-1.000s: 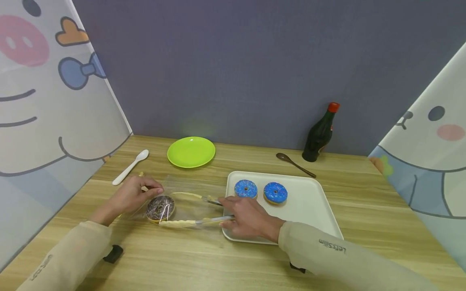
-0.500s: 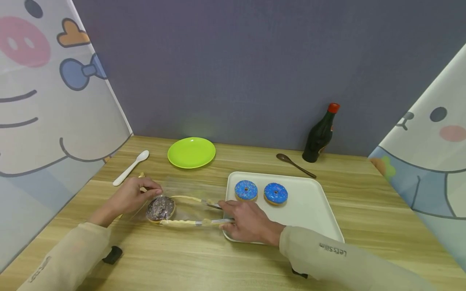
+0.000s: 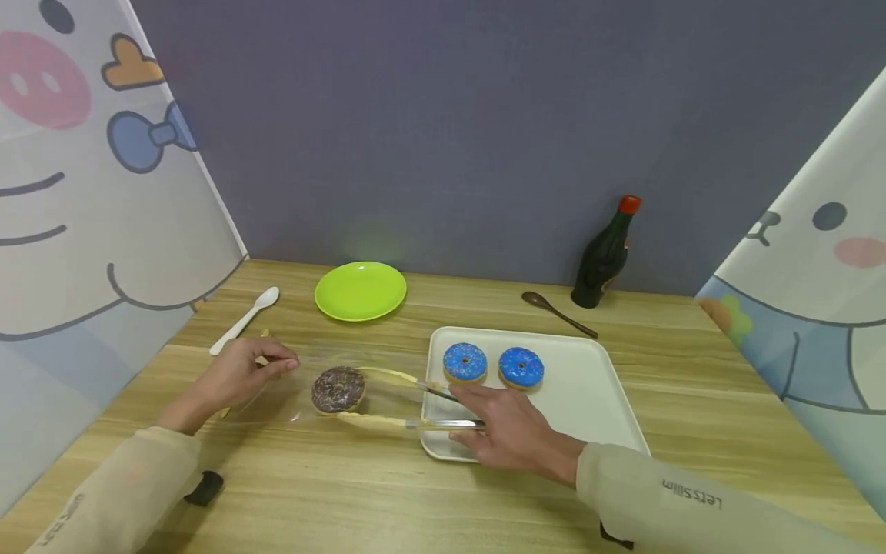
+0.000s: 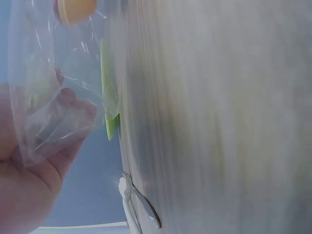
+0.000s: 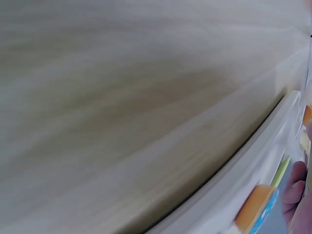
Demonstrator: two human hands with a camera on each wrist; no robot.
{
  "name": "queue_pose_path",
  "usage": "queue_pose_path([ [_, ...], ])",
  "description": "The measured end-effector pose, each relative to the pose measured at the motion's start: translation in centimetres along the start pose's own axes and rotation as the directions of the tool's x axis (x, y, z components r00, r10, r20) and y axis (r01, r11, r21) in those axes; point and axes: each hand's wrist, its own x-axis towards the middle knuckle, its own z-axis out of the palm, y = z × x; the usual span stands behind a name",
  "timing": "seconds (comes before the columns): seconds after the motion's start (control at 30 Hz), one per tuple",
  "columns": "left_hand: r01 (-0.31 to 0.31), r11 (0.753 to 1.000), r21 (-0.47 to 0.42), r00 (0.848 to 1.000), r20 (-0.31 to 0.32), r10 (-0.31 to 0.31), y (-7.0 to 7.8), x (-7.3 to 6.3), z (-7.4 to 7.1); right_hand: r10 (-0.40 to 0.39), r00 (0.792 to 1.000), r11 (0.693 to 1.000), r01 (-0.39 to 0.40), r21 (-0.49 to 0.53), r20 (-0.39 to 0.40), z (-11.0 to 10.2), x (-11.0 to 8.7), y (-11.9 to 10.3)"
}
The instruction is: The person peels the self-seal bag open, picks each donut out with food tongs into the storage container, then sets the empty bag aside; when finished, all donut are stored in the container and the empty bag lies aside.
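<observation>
My left hand (image 3: 238, 377) pinches the edge of a clear plastic bag (image 3: 273, 404) at the left, fingertips and thumb together. My right hand (image 3: 515, 427) grips metal tongs (image 3: 443, 424) with cream-yellow tips that reach leftward within the bag's area. A chocolate donut (image 3: 338, 390) with sprinkles lies between the tips; how much film covers it is hard to tell. The left wrist view has the bag (image 4: 58, 122) across the left fingers and the donut's tan underside (image 4: 75, 10) above. The right hand (image 5: 295, 190) shows only at that wrist view's edge.
Two blue sprinkled donuts (image 3: 521, 367) sit on a white tray (image 3: 588, 408). Behind are a green plate (image 3: 361, 291), a white spoon (image 3: 242, 321), a brown spoon (image 3: 559, 314) and a dark bottle (image 3: 602, 258) with a red cap. A gold-coloured piece (image 3: 265, 334) is partly hidden behind the left hand.
My right hand has drawn the tongs to the right, and the chocolate donut has moved with them, away from my left hand. The left hand has shifted slightly left, still pinching the bag.
</observation>
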Motion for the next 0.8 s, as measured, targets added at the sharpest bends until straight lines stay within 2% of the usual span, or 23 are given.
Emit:
queue_pose_path([
  [0.2,0.012,1.000,0.019,1.000,-0.005,-0.012,-0.2,0.0,-0.2,0.029,0.998,1.000,-0.029,0.003,-0.058,-1.2,-3.5,1.2],
  [0.43,-0.031,0.999,0.039,0.999,-0.023,0.032,-0.5,-0.2,-0.4,0.024,0.990,1.000,-0.024,0.008,-0.142,-2.8,-7.6,2.5],
  [0.57,-0.026,0.998,0.049,0.999,-0.020,0.027,-0.7,-0.1,-0.4,0.015,0.982,1.000,-0.014,0.004,-0.189,-4.0,-9.5,3.1],
  [0.63,-0.024,0.998,0.053,0.999,-0.024,0.025,-0.7,0.0,-0.3,0.021,0.980,0.999,-0.016,0.028,-0.196,-4.6,-10.5,3.5],
  [0.8,-0.026,0.998,0.055,0.999,-0.042,0.028,-0.7,0.2,-0.4,0.091,0.977,0.995,-0.085,0.043,-0.193,-6.1,-12.9,4.5],
])
